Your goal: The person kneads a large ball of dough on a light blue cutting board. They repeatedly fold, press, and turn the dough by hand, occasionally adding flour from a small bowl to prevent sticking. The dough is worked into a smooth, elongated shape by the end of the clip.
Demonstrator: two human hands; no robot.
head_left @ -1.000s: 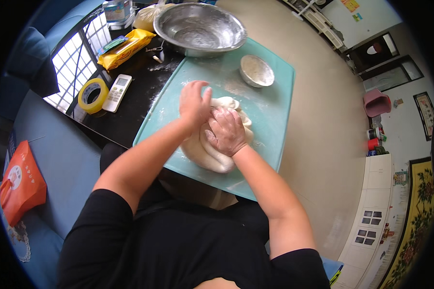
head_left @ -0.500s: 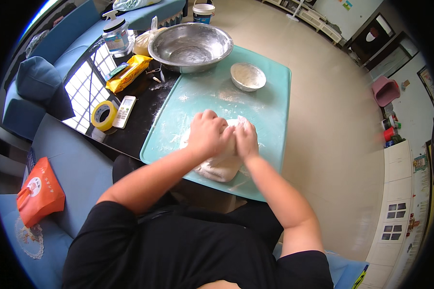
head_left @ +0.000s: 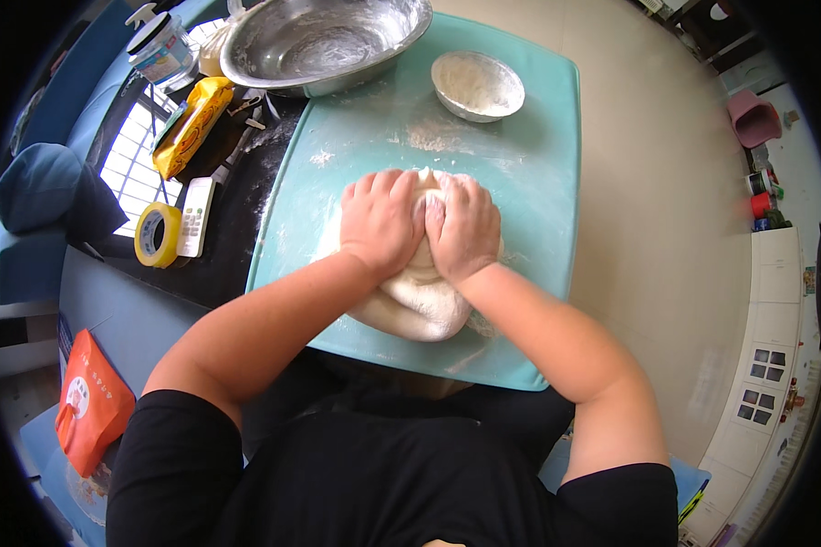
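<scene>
Lying in the middle of the turquoise mat [head_left: 538,128], toward its near edge, a pale lump of dough [head_left: 420,301] is bulging out beneath both hands. The left hand [head_left: 380,221] and right hand [head_left: 463,226] are pressing down side by side on its far half, fingers curled over the dough rather than clasped around it, thumbs touching. Flour is dusting the mat around it. Farther off, a small flour bowl [head_left: 477,85] is sitting on the mat, with a large steel bowl [head_left: 324,38] to its left. A tape roll [head_left: 158,235] and remote [head_left: 196,216] are lying far left on the dark table [head_left: 233,205].
</scene>
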